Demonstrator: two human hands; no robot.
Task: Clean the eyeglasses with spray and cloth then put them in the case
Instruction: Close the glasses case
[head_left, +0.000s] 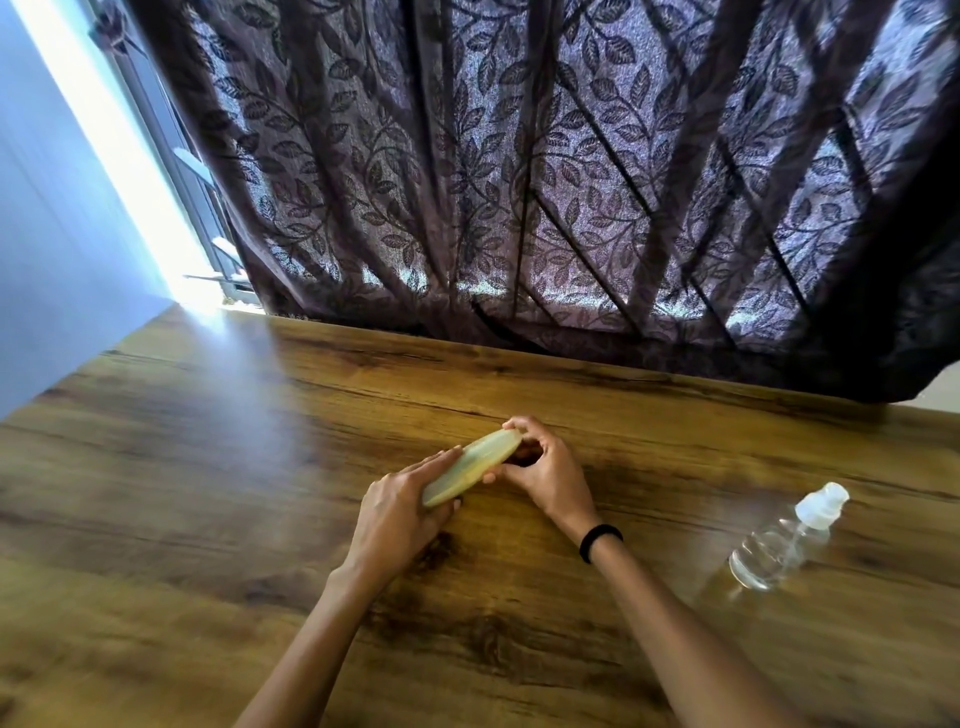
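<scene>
Case (470, 465), pale and oblong, is held between both hands near the middle of the desk (208, 467), well in from its far edge. It runs on a slant, with one end toward the near left and the other toward the far right.

The left hand (400, 509) grips the near-left end, with its fingers laid along the top and the thumb tucked below. The right hand (545, 467) is curled round the far-right end, pinching it between fingertips and thumb. A dark patch sits in the crook of that hand, and I cannot tell whether it is shadow or something inside the case.

Neither glasses nor cloth can be seen. The case looks shut or nearly so, which makes this the case step, I judge. I cannot tell whether it is being opened to start or pressed closed to finish.

The next move calls for a steady left hold while the right works the lid edge, either prying it up or snapping it home.

The bottle (784, 540) stands untouched toward the right edge, well apart from both hands.
</scene>
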